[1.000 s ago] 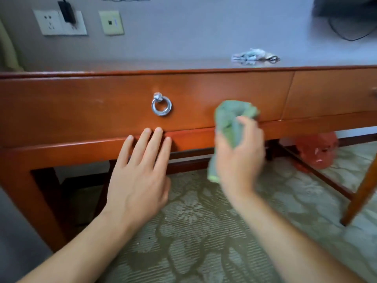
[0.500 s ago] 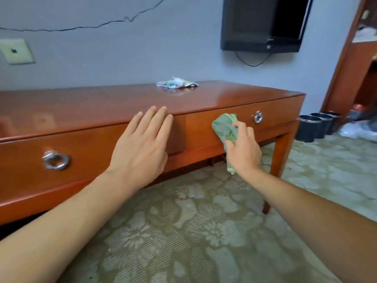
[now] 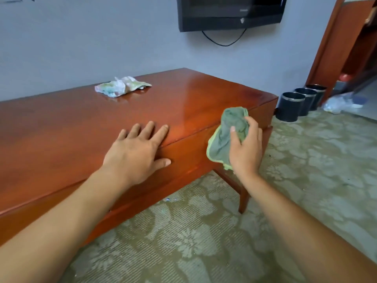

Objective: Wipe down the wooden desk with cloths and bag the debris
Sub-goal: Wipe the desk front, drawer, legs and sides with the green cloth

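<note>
Left hand lies flat on the front edge of the wooden counter, fingers straight and spread on the top, thumb down over the front face. It holds nothing, just presses there.

Right hand grips a bunched green cloth, fingers curled round it, thumb across the front. The cloth has a yellow-green hem and is held against the counter's front face near the right end, its top bunched up to about the level of the top edge. Whether a drawer pull sits behind it, can't tell.

A second cloth, pale crumpled cloth, white with green and pink patches, lies on the counter top towards the wall, well apart from both hands. The counter top is glossy and reflects light.

One counter leg shows below the right hand, standing on a patterned carpet. A few small specks lie on the carpet just under the counter's front rail.

On the wall above, a dark TV with a cable hanging beneath. To the right, three black cylindrical bins in a row on the floor by the wall, next to a wooden door frame. Beyond them something pale and crumpled on the floor, too blurred to name.
</note>
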